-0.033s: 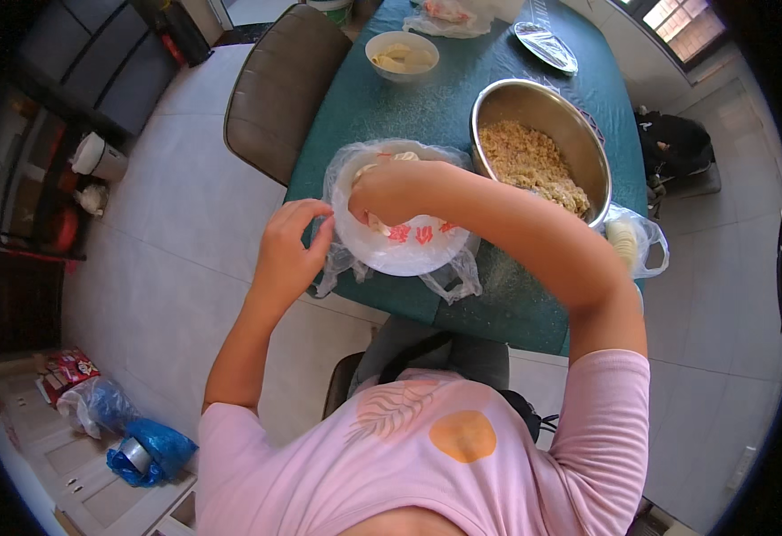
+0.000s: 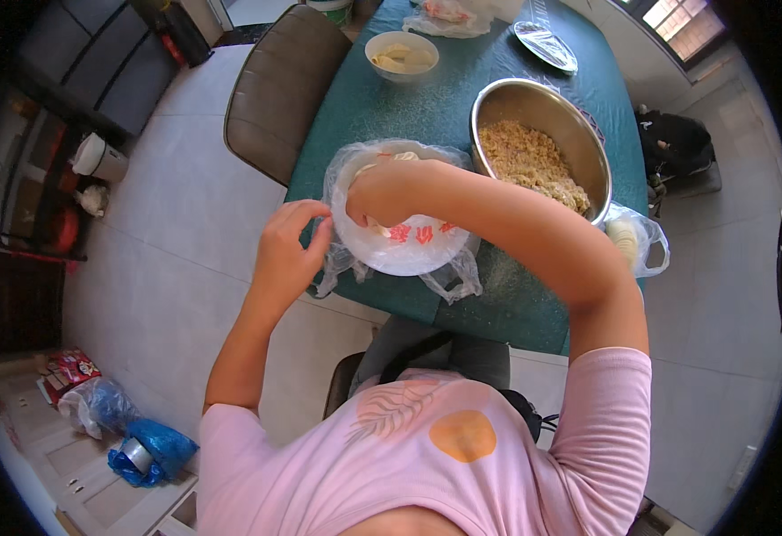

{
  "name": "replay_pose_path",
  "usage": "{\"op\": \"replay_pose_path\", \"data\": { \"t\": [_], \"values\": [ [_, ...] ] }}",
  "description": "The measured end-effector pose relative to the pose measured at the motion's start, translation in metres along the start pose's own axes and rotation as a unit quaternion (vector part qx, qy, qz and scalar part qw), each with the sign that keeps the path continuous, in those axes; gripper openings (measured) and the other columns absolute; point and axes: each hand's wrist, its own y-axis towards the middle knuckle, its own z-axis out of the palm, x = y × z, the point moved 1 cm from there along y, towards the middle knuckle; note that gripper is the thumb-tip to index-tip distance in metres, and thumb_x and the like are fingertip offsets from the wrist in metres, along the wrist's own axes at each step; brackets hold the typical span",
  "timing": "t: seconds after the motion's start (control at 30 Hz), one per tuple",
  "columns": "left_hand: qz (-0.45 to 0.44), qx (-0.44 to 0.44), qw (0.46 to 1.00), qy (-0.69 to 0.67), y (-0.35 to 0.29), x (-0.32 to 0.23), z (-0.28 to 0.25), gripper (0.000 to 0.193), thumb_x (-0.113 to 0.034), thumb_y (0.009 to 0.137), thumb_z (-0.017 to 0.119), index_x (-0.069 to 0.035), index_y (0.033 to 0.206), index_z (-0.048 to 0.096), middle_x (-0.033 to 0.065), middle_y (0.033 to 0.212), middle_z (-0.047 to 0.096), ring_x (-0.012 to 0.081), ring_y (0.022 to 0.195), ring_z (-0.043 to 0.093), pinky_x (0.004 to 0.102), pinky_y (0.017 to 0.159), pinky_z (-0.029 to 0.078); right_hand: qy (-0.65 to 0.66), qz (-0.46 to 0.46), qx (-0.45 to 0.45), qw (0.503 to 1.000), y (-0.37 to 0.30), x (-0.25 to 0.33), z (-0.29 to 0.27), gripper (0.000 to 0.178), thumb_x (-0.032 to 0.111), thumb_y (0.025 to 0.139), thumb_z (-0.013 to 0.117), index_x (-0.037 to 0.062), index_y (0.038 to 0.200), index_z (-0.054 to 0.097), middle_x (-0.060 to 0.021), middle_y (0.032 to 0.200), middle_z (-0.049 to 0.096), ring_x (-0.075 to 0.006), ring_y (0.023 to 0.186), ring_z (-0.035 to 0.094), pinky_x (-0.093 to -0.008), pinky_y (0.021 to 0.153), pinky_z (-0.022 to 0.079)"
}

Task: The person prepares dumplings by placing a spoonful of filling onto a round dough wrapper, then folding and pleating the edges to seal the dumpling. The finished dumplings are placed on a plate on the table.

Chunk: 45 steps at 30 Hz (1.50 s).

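Observation:
A round white plate or shallow bowl (image 2: 400,255) covered with a clear plastic bag with red print sits at the table's near left. Inside it lie pale dough pieces (image 2: 402,156) that look like dumplings, partly hidden by my right hand (image 2: 382,194). That hand reaches down into the dish with its fingers curled together; what they grip is hidden beneath it. Just off the left rim, my left hand (image 2: 291,237) is raised with thumb and fingers apart, holding nothing. A large steel bowl (image 2: 598,170) of crumbly brown-green filling (image 2: 534,161) stands beyond my right forearm.
The green-covered table (image 2: 364,116) has whitish dust on it. A white bowl (image 2: 402,73) with pale yellowish pieces stands farther back, near a plastic-wrapped oval plate (image 2: 546,46). Pale rounds in a bag (image 2: 623,239) lie at the right edge. A brown chair (image 2: 279,89) adjoins the left side.
My right hand has shifted very slightly left and down inside the dish. My left hand has barely moved; everything on the table is as before.

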Motion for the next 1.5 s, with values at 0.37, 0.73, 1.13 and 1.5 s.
{"op": "replay_pose_path", "data": {
  "t": [0.37, 0.73, 1.13, 1.5],
  "values": [
    [-0.039, 0.007, 0.998, 0.044, 0.002, 0.013, -0.016, 0.010, -0.002, 0.081, 0.061, -0.002, 0.090, 0.063, 0.0110, 0.091, 0.066, 0.0252, 0.085, 0.063, 0.0327, 0.075, 0.048, 0.093, 0.067, -0.158, 0.981, -0.004, 0.008, 0.010, 0.022, 0.007, 0.075, 0.057, 0.0098, 0.092, 0.070, -0.0142, 0.092, 0.068, -0.0327, 0.088, 0.065, -0.0395, 0.077, 0.050],
    [0.310, 0.461, 0.827, 0.087, 0.060, 0.011, 0.039, 0.028, -0.001, 0.069, 0.066, -0.007, 0.097, 0.064, 0.0069, 0.109, 0.062, 0.0238, 0.112, 0.053, 0.0379, 0.094, 0.040, 0.248, 0.170, -0.341, 0.891, -0.049, 0.006, 0.098, 0.016, 0.001, 0.071, 0.056, 0.0013, 0.082, 0.068, -0.0215, 0.079, 0.065, -0.0372, 0.079, 0.064, -0.0431, 0.074, 0.051],
    [0.367, 0.556, 0.712, 0.222, 0.078, 0.005, 0.052, 0.023, -0.013, 0.069, 0.067, -0.011, 0.092, 0.064, 0.0059, 0.099, 0.064, 0.0222, 0.096, 0.058, 0.0374, 0.086, 0.041, 0.222, 0.171, -0.311, 0.908, -0.050, 0.014, 0.105, 0.012, 0.007, 0.079, 0.056, 0.0005, 0.085, 0.064, -0.0181, 0.088, 0.060, -0.0364, 0.085, 0.059, -0.0435, 0.077, 0.048],
    [0.342, 0.531, 0.733, 0.251, 0.092, 0.000, 0.044, 0.022, -0.012, 0.072, 0.066, -0.010, 0.094, 0.069, 0.0042, 0.096, 0.066, 0.0197, 0.098, 0.058, 0.0365, 0.090, 0.038, 0.234, 0.154, -0.330, 0.902, -0.051, 0.015, 0.111, 0.016, 0.005, 0.079, 0.056, 0.0003, 0.092, 0.064, -0.0188, 0.091, 0.059, -0.0365, 0.090, 0.057, -0.0436, 0.080, 0.047]
  ]
}}
